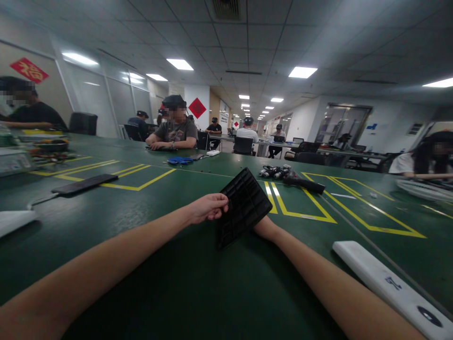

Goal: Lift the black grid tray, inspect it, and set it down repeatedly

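A black tray [244,200] with a grid of shallow compartments is tilted up above the green table [166,283]. My right hand [266,228] holds it from behind at the lower right, its fingers hidden by the tray. At the tray's left edge, my left hand [211,207] is closed in a pinch, thumb against fingers. Whatever is between those fingertips is too small to make out, and I cannot tell whether they grip the tray's edge.
A dark phone [85,184] with a white cable lies left. Metal parts with dark cables [276,172] and a black-handled item [305,184] lie beyond the tray. A blue item [180,161] is farther back. A long white device [389,283] lies right. Across the table sits a person [177,130].
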A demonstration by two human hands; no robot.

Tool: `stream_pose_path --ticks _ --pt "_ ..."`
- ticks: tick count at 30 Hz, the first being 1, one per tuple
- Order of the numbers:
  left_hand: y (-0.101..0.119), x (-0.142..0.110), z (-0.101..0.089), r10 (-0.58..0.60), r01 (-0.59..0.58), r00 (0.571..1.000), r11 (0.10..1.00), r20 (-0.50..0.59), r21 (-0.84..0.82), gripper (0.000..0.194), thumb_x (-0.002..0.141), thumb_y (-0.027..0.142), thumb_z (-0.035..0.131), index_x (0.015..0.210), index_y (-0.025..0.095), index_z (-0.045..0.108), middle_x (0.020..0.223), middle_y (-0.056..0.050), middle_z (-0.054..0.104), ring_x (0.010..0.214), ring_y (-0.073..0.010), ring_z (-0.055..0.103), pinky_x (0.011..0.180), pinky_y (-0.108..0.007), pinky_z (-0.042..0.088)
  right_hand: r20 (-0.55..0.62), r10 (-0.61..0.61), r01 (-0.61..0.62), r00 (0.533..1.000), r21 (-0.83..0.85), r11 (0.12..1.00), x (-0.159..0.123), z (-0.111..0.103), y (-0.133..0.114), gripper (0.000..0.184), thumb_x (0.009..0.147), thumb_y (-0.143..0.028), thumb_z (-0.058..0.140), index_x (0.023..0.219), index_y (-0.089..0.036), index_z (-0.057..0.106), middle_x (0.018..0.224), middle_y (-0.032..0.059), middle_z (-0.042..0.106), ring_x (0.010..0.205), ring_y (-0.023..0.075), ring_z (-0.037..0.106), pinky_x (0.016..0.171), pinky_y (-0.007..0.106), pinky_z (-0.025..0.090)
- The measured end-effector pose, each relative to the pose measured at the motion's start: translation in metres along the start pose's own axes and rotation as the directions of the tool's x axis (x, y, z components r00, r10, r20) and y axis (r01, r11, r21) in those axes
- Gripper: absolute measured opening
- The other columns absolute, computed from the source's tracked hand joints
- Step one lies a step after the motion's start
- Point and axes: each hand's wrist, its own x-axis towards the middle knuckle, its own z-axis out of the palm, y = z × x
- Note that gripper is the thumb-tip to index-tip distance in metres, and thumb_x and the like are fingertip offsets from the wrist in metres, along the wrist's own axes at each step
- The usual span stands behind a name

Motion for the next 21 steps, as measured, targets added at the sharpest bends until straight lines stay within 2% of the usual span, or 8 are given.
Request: stream_pose_path --ticks 5,9,13,17,21 --pt "-0.003 0.001 0.002 0.008 -0.01 0.999 0.998 0.041 0.061 0.023 0.074 0.034 0.059 0.08 0.019 0.044 0.057 0.007 0.046 0.033 -0.0015 0.029 0.032 -0.013 0.012 -0.004 -0.013 0.013 1.0 -0.006 1.0 0.0 0.002 0.001 0.035 0.084 -0.02 0.04 0.114 -0.021 0.058 0.12 0.007 0.06 0.117 0.0237 0.049 0.104 0.046 0.033" --pt "-0.007 0.002 0.005 0.056 -0.055 0.998 0.987 -0.004 0.151 0.021 0.076 0.035 0.055 0.083 0.02 0.043 0.054 0.008 0.044 0.032 -0.0028 0.027 0.033 -0.014 0.011 -0.01 -0.014 0.014 1.0 -0.014 1.0 0.001 0.003 0.003 0.035 0.085 -0.021 0.04 0.116 -0.022 0.056 0.12 0.0069 0.059 0.115 0.0231 0.05 0.104 0.046 0.033" --pt "-0.01 0.005 0.009 0.168 -0.13 0.979 0.951 -0.116 0.281 0.019 0.076 0.034 0.055 0.081 0.019 0.045 0.052 0.008 0.043 0.038 -0.005 0.033 0.037 -0.016 0.02 -0.013 -0.005 0.005 1.0 -0.031 1.0 0.0 0.004 0.007 0.036 0.084 -0.02 0.042 0.117 -0.022 0.055 0.121 0.0073 0.059 0.119 0.0238 0.046 0.106 0.047 0.029" --pt "-0.009 0.006 0.011 0.279 -0.168 0.935 0.893 -0.22 0.418 0.02 0.078 0.036 0.053 0.074 0.018 0.045 0.055 0.007 0.042 0.047 -0.0076 0.038 0.043 -0.018 0.029 -0.011 0.007 -0.008 1.0 -0.048 0.999 -0.002 0.005 0.011 0.036 0.083 -0.018 0.043 0.117 -0.021 0.056 0.122 0.008 0.058 0.122 0.0256 0.043 0.106 0.05 0.026" --pt "-0.008 0.005 0.011 0.306 -0.171 0.93 0.852 -0.205 0.495 0.018 0.078 0.036 0.051 0.081 0.018 0.048 0.06 0.006 0.046 0.048 -0.0087 0.04 0.044 -0.021 0.032 -0.009 0.017 -0.017 1.0 -0.05 0.999 -0.003 0.005 0.012 0.036 0.083 -0.018 0.043 0.115 -0.021 0.057 0.122 0.0083 0.058 0.119 0.0258 0.046 0.105 0.049 0.03"
